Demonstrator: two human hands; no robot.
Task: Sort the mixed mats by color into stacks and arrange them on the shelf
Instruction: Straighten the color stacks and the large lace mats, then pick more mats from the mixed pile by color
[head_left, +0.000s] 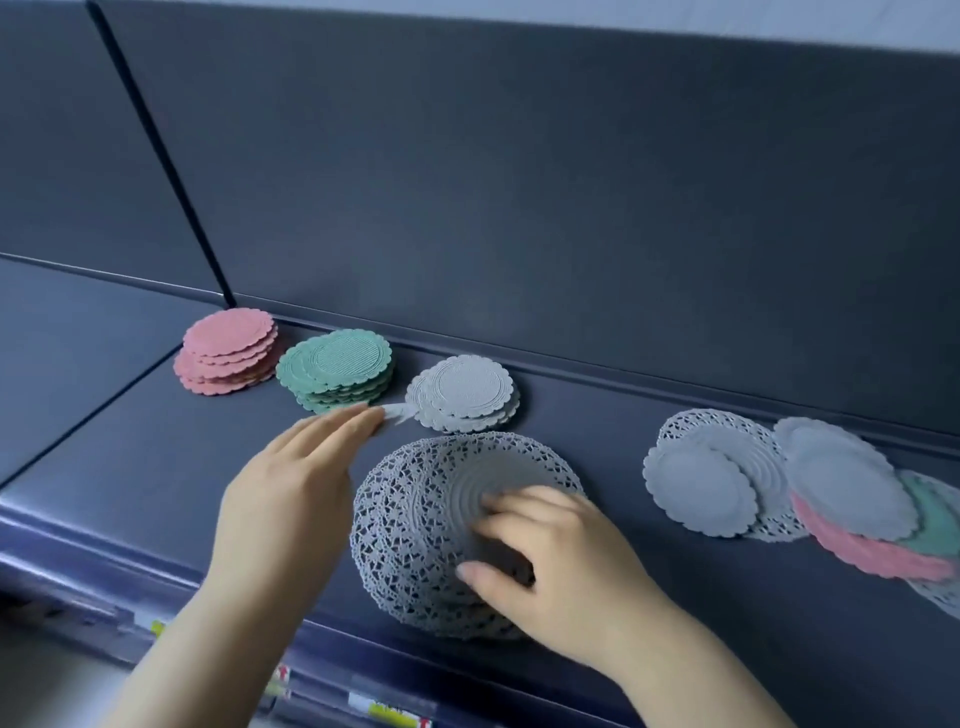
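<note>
In the head view, four sorted stacks stand on the shelf (130, 467): pink stack (228, 351) and green stack (337, 371) side by side at the back wall, plain grey stack (465, 395) to their right, lacy grey stack (457, 525) nearer the front edge. Well to the right the mixed pile (831, 493) holds grey, pink, green and lacy mats fanned over one another, so the sorting looks well past halfway but not finished. The left hand (291, 499) reaches out with straight fingers, the tips meeting a loose grey mat (400, 413) just beside the plain grey stack; whether it is pinched I cannot tell. The right hand (561, 566) rests on the lacy grey stack, fingers loosely bent, fingertips and thumb pressing its top mat without wrapping around it.
</note>
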